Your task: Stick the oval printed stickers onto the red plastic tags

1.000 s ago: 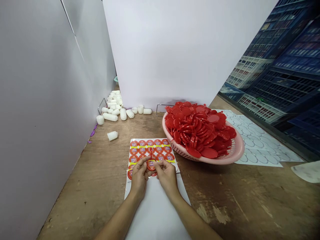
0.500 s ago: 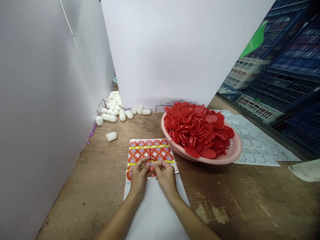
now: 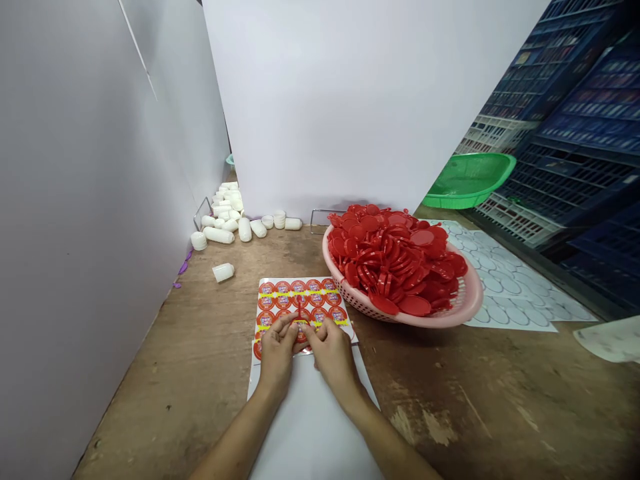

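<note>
Pressing of round label [image 3: 301,337] onto red disc [image 3: 301,328] seems nearly finished; adhesion cannot be judged. Disc is pinched between left hand [image 3: 277,343] and right hand [image 3: 333,350], both nearly closed, over sticker sheet [image 3: 262,308]. Many stickers [image 3: 299,287] are left to be used; basket [image 3: 443,321] is filled with red pieces [image 3: 395,253], no labels seen.

A: Legible text or numbers?
B: None that we can read. On the label sheet [image 3: 320,300], we note tiny print in the round labels [image 3: 318,315], too small to resolve.
A: And the red disc [image 3: 302,337]?
B: Its label shows similar print; we cannot make out any characters.
</note>
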Available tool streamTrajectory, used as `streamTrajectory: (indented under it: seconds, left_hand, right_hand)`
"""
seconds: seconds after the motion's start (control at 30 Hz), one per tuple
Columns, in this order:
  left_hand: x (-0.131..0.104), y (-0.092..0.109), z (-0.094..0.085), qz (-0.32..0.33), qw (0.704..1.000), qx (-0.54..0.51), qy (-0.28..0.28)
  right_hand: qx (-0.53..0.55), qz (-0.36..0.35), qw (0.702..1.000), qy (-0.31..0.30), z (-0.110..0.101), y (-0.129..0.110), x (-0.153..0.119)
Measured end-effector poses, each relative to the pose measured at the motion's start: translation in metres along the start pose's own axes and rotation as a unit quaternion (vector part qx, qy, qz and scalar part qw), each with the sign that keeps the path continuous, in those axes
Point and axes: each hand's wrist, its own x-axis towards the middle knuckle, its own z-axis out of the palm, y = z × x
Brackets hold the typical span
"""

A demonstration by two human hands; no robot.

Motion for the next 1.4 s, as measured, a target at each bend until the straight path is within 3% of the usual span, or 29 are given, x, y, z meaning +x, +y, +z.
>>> streamTrajectory:
  seconds: [0.17,0.3,0.4,0.5,0.7,0.83,0.9,0.97,1.1,1.27,1.4]
  left_hand:
    - [0.0,0.0,-0.001,-0.019,1.0,-0.011,-0.022]
    - [-0.001,0.002,-0.001,-0.021,0.999,0.005,-0.035]
    - [-0.002,0.003,0.0,-0.028,0.999,-0.002,-0.043]
    - [-0.002,0.004,0.001,-0.048,0.998,-0.018,-0.036]
    - [-0.001,0.004,-0.001,-0.045,0.998,-0.021,-0.022]
    - [-0.001,0.003,-0.002,-0.031,0.999,-0.009,-0.031]
    - [-0.001,0.003,-0.002,-0.015,1.0,0.016,-0.022]
    - [-0.001,0.004,-0.001,-0.01,1.0,0.026,-0.014]
    - [-0.002,0.004,0.002,-0.019,0.998,0.025,-0.053]
    - [-0.001,0.0,-0.001,-0.005,0.996,0.051,-0.074]
    - [-0.001,-0.002,-0.001,-0.002,0.996,0.049,-0.076]
  right_hand:
    - [-0.045,-0.04,0.998,-0.026,-0.02,-0.006,0.005]
    - [-0.022,-0.113,0.982,-0.147,-0.028,-0.004,0.016]
    - [0.053,-0.101,0.973,-0.199,-0.026,-0.001,0.025]
    - [0.132,-0.078,0.97,-0.187,-0.021,0.001,0.026]
    - [0.094,-0.241,0.959,-0.113,-0.017,0.002,0.012]
    - [0.055,-0.281,0.952,-0.11,-0.019,0.005,0.006]
    - [0.079,-0.255,0.957,-0.114,-0.02,0.006,0.007]
    - [0.14,-0.184,0.965,-0.122,-0.02,0.006,0.008]
    - [0.231,-0.039,0.959,-0.157,-0.02,0.003,0.013]
    - [0.234,0.018,0.951,-0.201,-0.018,0.005,0.018]
    - [0.189,-0.003,0.957,-0.221,-0.02,0.008,0.021]
